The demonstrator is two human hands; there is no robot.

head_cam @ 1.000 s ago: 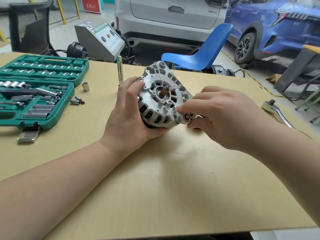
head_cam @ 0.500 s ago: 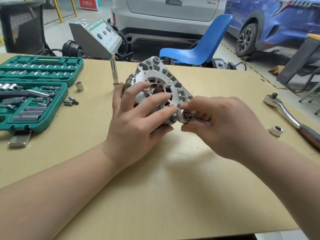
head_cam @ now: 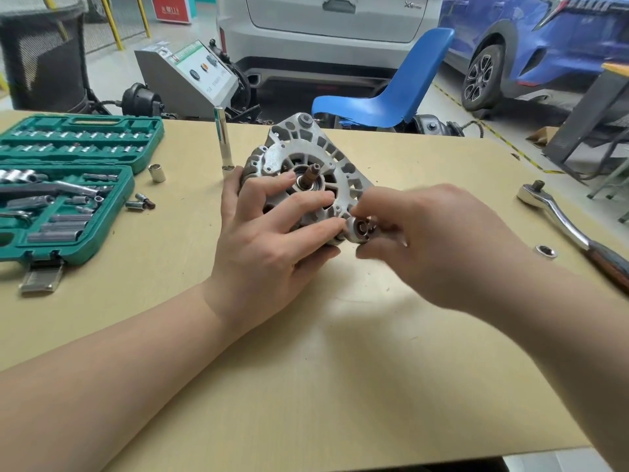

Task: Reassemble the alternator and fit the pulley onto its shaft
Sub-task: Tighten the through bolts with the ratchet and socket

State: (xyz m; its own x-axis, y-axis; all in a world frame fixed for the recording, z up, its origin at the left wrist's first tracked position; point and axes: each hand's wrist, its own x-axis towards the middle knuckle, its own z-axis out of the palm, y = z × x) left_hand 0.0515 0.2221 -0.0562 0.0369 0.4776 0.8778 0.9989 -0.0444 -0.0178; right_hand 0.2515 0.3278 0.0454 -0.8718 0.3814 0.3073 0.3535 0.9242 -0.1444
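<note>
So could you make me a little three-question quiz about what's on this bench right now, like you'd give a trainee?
1. True or false: a pulley already sits on the alternator shaft.
2. Which hand has its fingers spread over the alternator's face? A) left hand B) right hand
3. Fill in: the ratchet wrench lies on the table to the person's ____.

Key: 1 false, the shaft end stands bare. 2 A; the right hand pinches at the lower mounting lug. 3 right; the green socket case is opposite, on the left.
</note>
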